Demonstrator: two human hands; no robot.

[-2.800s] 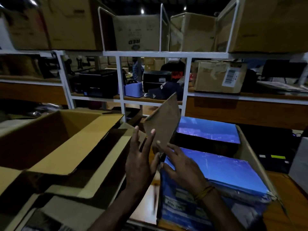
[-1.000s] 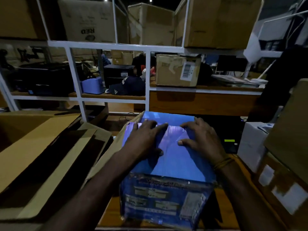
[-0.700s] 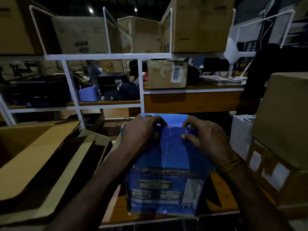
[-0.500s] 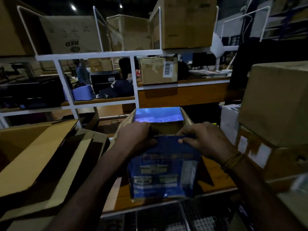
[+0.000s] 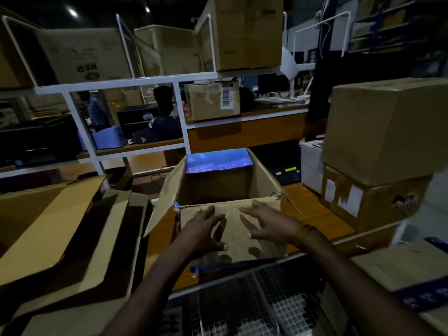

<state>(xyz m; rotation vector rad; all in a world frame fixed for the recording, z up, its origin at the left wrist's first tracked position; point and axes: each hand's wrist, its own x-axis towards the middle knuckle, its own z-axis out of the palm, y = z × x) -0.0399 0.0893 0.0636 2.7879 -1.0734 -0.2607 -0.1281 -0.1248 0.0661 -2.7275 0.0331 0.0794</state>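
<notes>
Two hands are reaching out ahead of us, and neither is holding anything. Our left hand [image 5: 203, 230] is hovering with its fingers spread wide before the front panel [image 5: 238, 247] of the open box [image 5: 263, 183]. Our right hand [image 5: 268, 226], a gold bangle [image 5: 304, 234] circling its wrist, is doing the same just beside it. Both are casting shadows on the cardboard, and we cannot tell whether the fingertips are touching it. Below our forearms a wire mesh basket [image 5: 242, 307] is showing, blurred.

The box is sitting on the wooden desk [image 5: 322, 215], its front panel standing at the desk's near edge and its side flaps leaning outward. To our left, opened-out cardboard cartons [image 5: 48, 226] are lying in a loose pile. Inside the box, the near part is showing only bare cardboard, while a blue packet [image 5: 218, 162] is lying at the far end.

To our right, a large brown carton [image 5: 388, 127] is resting on a taped carton [image 5: 368, 202], with a small white box [image 5: 311, 163] standing just behind them. Farther back, a white shelf frame [image 5: 126, 82] is carrying more cartons. A labelled carton [image 5: 213, 100] is sitting on its middle shelf, and a dark cap [image 5: 150, 137] is lying near a lilac tub [image 5: 109, 139].
</notes>
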